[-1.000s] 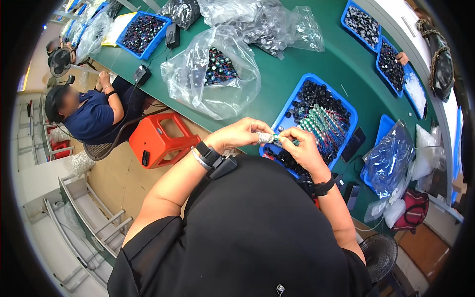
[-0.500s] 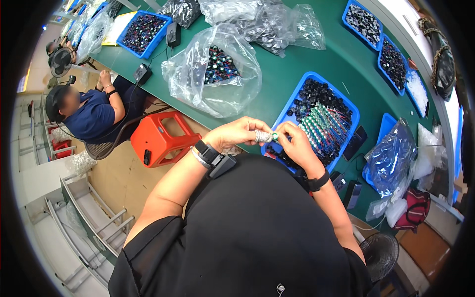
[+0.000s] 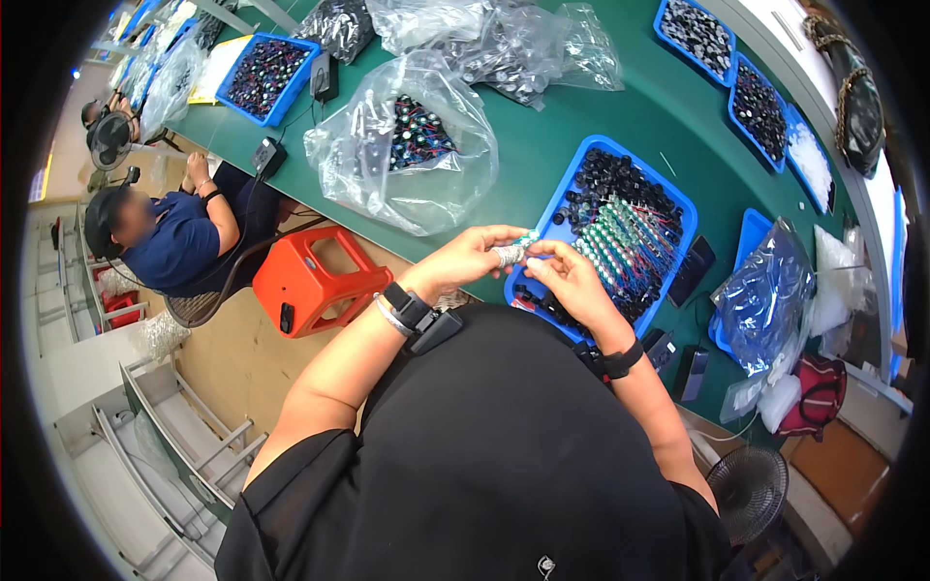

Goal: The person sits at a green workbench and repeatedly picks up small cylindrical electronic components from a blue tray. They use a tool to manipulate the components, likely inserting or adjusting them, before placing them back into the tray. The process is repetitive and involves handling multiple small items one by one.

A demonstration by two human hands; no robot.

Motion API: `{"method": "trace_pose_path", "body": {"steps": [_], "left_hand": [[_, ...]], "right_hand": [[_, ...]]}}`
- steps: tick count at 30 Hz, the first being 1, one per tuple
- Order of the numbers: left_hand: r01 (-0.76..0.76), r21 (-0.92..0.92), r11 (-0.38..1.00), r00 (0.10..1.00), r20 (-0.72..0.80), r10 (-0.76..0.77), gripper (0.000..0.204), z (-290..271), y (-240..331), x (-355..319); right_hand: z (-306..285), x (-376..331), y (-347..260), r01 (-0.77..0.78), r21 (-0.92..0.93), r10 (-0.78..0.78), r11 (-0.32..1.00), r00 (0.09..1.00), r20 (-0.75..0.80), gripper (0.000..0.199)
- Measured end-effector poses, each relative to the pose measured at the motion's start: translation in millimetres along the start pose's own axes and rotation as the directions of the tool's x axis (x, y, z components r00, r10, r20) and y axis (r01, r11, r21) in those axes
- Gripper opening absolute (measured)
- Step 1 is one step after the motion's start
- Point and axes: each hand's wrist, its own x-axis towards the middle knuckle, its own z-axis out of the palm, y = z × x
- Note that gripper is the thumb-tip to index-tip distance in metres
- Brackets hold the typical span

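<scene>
1. While left hand point(image 3: 463, 264) pinches one small green-and-white piece point(image 3: 526, 239), right hand point(image 3: 575, 288), grip unclear, sits just right.
2. Piece: near blue rectangular plastic tray's point(image 3: 557, 230) left edge; long axis unclear.

red stool point(image 3: 300, 276) near seated co-worker point(image 3: 182, 237) | black fan point(image 3: 748, 494), lower right | maroon bag point(image 3: 816, 397)

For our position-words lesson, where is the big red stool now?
In the head view, the red stool stands left of centre beside the green table, between the seated co-worker and the person's left hand.
</scene>
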Motion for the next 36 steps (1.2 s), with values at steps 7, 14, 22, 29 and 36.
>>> {"method": "trace_pose_path", "body": {"steps": [7,14,22,29,36], "left_hand": [[-0.201,0.062,0.978,0.979,0.045,0.198,0.052,37.4,4.5,42.8],[-0.216,0.932,0.292,0.928,0.103,0.359,0.031,18.7,-52.0,96.2],[-0.282,0.951,-0.129,0.879,0.309,0.362,0.016,27.0,-73.5,111.5],[-0.048,0.216,0.975,0.999,0.016,0.046,0.025,46.0,-18.2,104.5],[-0.029,-0.063,0.998,0.988,0.150,0.038,0.042,60.6,30.9,68.5]], "right_hand": [[-27.2,9.6,-5.2,0.086,0.327,0.005,0.941,0.964,-0.266,0.013],[-73.3,-13.7,3.3,0.075,0.408,0.085,0.910,0.929,-0.360,0.023],[-69.2,-34.0,31.0,-0.051,0.229,0.126,0.972,0.937,-0.327,0.023],[-74.0,-32.7,16.4,-0.048,0.172,0.097,0.984,0.952,-0.290,0.021],[-67.6,-24.2,-7.5,0.066,0.112,-0.028,0.992,0.949,-0.314,0.018]]}}
